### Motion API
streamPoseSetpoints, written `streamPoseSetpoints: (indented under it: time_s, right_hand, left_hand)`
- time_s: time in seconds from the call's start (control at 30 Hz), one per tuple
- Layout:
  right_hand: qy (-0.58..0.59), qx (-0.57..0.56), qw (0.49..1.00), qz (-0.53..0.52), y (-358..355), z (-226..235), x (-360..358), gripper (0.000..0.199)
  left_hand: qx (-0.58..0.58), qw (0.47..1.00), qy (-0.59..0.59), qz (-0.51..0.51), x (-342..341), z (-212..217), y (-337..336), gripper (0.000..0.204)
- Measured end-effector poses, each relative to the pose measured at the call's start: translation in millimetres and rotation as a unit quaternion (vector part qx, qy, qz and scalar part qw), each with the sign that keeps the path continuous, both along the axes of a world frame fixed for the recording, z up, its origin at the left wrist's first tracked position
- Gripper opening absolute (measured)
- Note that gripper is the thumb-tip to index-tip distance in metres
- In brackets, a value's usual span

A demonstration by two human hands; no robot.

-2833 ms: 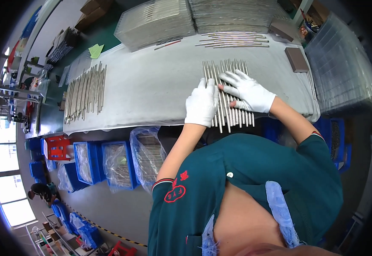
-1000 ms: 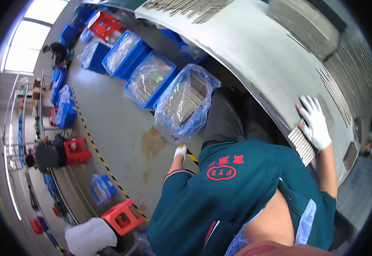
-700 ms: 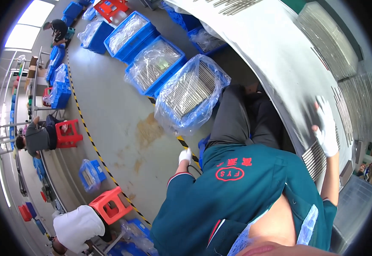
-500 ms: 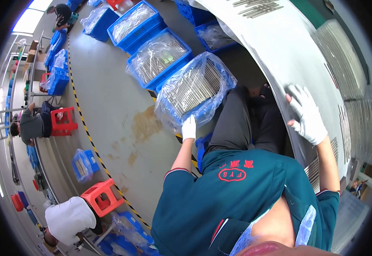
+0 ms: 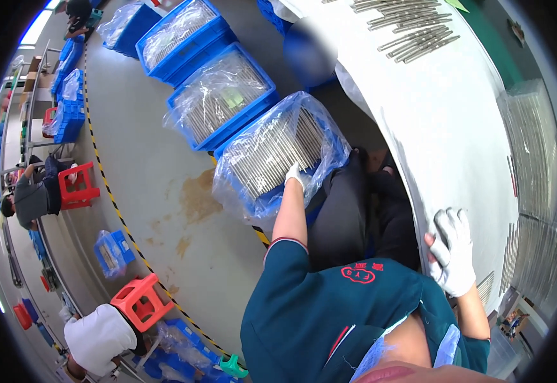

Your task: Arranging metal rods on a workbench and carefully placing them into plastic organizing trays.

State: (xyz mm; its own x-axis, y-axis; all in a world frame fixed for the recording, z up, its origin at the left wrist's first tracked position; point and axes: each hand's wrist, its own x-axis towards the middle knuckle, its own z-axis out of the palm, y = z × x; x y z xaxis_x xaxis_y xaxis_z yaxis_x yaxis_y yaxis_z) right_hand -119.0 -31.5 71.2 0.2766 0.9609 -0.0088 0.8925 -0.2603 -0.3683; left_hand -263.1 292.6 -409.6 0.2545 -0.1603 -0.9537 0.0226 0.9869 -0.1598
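Observation:
My left hand [image 5: 295,175], in a white glove, reaches into the nearest blue crate at the near ends of the metal rods [image 5: 272,156]. Its fingers look bent together there; what they grip, if anything, is too small to make out. The rods lie side by side in a clear plastic bag [image 5: 233,185] that spreads over the crate's sides. My right hand [image 5: 455,255], also gloved in white with bare tips on some fingers, rests open on the white-covered table [image 5: 444,140]. Toward the table's far end lie loose fluted rods [image 5: 419,38] resembling drill bits.
Two more rod-filled crates [image 5: 227,99] [image 5: 182,35] stand in a row beyond. Clear packs of rods [image 5: 534,147] line the table's right side. Left across the floor, a striped line [image 5: 113,204], red stools [image 5: 141,300] and seated people [image 5: 103,338] show.
My left hand has gone from the crate's near rim in over the rods. My right hand sits nearer to my body along the table. The whole view has shifted, showing more loose rods.

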Motion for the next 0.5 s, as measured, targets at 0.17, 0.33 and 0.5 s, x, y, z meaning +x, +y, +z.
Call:
streamPoseSetpoints:
  time_s: [0.17, 0.33, 0.5]
  right_hand:
    - [-0.009, -0.058, 0.998, -0.025, -8.9, -5.4, 4.0, 0.042]
    - [-0.014, -0.015, 1.0, -0.015, 2.6, -8.5, 7.2, 0.043]
    - [-0.014, -0.022, 0.999, -0.025, 2.7, -7.2, 8.3, 0.042]
  left_hand:
    - [0.056, 0.984, 0.067, 0.154, 55.4, -8.0, -43.8, 0.088]
    - [0.141, 0.962, 0.129, 0.194, 58.3, 16.5, -31.4, 0.085]
    - [0.216, 0.941, -0.042, 0.256, 62.9, 21.1, -40.6, 0.073]
